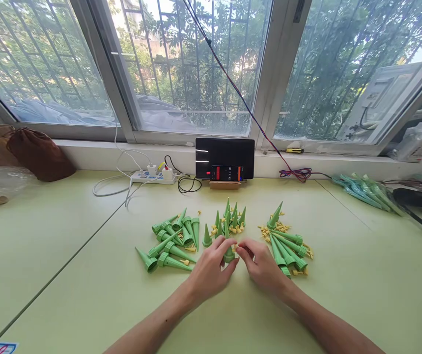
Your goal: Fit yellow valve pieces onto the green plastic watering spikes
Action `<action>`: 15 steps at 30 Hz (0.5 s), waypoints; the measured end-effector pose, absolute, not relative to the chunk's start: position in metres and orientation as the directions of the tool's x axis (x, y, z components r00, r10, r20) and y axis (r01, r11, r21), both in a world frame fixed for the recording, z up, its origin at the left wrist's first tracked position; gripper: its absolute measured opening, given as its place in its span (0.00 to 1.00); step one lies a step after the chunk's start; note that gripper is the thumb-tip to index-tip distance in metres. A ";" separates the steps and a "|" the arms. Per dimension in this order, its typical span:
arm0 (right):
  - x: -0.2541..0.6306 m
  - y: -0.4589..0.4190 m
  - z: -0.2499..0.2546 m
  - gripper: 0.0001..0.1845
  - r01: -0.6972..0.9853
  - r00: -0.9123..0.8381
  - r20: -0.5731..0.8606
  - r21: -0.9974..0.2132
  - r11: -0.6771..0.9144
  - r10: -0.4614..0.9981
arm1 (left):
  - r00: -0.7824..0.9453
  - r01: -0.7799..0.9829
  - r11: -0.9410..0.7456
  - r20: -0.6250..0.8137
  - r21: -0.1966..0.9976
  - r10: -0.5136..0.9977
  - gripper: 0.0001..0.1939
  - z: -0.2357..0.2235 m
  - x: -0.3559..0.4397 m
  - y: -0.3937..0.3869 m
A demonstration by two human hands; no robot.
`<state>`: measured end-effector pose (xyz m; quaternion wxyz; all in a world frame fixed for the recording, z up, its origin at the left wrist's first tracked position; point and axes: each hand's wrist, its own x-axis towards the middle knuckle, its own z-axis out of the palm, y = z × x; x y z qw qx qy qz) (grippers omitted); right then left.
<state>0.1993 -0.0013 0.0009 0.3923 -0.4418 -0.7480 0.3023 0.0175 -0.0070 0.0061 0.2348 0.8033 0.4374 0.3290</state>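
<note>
Left hand point(211, 265) has its fingers wrapped round an upright green cone point(229, 254) near mid-table, probably to steady it; right hand point(260, 263) seems to pinch a tiny yellow piece point(234, 248) beside it; spare cones point(176, 263) lie left and right, likely for easy reach.

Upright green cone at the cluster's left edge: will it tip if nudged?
The green cone probably slides if pushed low, standing on its wide end. Nudged near its narrow tip, it may topple. Plastic-looking sides suggest stiffness.
</note>
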 end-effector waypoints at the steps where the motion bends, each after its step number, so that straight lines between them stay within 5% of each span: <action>1: 0.199 -0.001 0.001 0.15 0.425 -0.302 0.319 -0.798 0.427 0.898 | 0.398 0.547 -0.505 0.324 0.667 0.858 0.13 0.006 0.018 -0.007; 15: 0.199 -0.001 -0.001 0.23 0.470 -0.332 0.330 -0.754 0.458 0.884 | 0.408 0.558 -0.510 0.319 0.655 0.856 0.14 0.007 0.018 -0.009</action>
